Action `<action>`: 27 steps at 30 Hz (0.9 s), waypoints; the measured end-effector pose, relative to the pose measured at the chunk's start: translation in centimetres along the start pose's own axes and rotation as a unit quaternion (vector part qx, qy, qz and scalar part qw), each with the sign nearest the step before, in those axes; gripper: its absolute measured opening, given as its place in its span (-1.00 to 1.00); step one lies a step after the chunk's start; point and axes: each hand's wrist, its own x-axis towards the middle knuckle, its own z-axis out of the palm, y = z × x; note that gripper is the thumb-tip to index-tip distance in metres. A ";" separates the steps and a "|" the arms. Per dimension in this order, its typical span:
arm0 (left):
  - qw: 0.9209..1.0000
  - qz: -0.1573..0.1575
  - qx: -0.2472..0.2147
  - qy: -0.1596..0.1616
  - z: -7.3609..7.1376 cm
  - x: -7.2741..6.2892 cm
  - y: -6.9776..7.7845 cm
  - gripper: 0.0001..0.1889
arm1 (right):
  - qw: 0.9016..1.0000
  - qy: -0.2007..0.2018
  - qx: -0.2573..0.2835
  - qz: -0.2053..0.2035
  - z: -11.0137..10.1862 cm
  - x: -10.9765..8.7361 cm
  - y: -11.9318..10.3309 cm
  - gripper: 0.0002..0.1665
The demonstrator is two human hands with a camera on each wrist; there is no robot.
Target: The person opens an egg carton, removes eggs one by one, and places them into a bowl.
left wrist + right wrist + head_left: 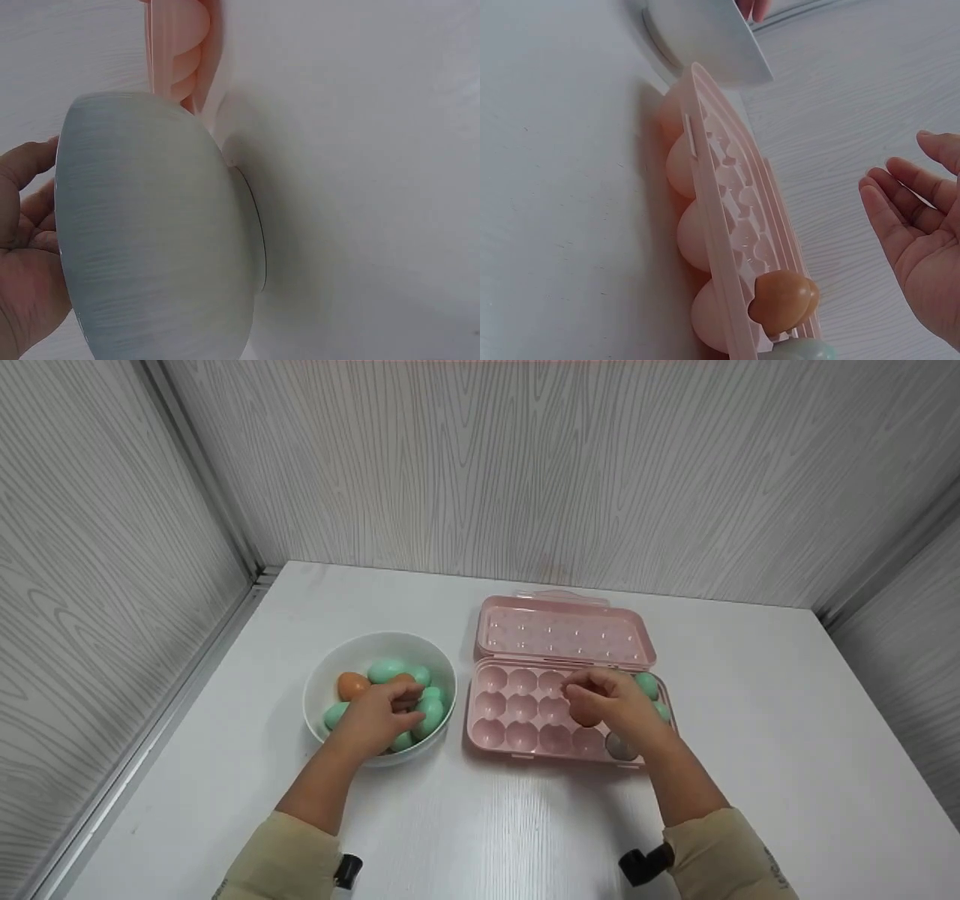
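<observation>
My left hand [379, 716] is over the white bowl [319, 667], its fingers loosely bent above the eggs with nothing visibly held. Orange eggs [352, 686] and several mint-green eggs [429, 716] lie in the bowl. In the left wrist view, the bowl's wall hides part of this hand. Above the pink egg carton [487, 746] hovers my right hand [611, 705]. The right wrist view shows its palm without an egg and its fingers relaxed. A brown egg [780, 301] sits in the carton, with another behind it. Green eggs [646, 685] fill right-end cups, partly hidden by the hand.
The carton's lid [566, 630] is folded back behind its cups. Both stand on the white table [487, 825], the bowl left of the carton. A wood-grain panel [525, 472] rises at the back, with more panels at both sides.
</observation>
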 end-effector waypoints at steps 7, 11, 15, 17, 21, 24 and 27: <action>0.997 0.015 -0.072 0.008 0.0 0.3 1.1 -0.54 | 0.999 0.014 0.001 0.048 -0.7 -0.2 0.0 -0.63; 0.994 0.010 -0.110 0.013 0.1 0.5 1.8 -0.56 | 0.999 0.011 0.016 0.050 -1.0 -0.1 0.1 -0.63; 0.991 0.014 -0.136 0.016 0.5 0.7 2.6 -0.58 | 0.998 0.017 0.033 0.043 -1.3 -0.1 0.1 -0.67; 0.990 0.013 -0.141 0.015 0.9 0.9 3.0 -0.59 | 0.998 0.024 0.039 0.045 -1.6 -0.2 0.2 -0.66; 0.990 0.016 -0.143 0.006 1.6 1.2 3.6 -0.58 | 0.999 0.033 0.021 0.036 -2.3 -0.4 0.7 -0.61; 0.990 0.027 -0.137 0.002 2.2 1.3 4.0 -0.59 | 0.999 0.043 -0.009 0.027 -2.9 -0.3 1.3 -0.61; 0.993 0.031 -0.110 0.008 2.8 1.4 4.4 -0.63 | 0.998 0.055 -0.030 0.030 -3.6 -0.3 2.1 -0.63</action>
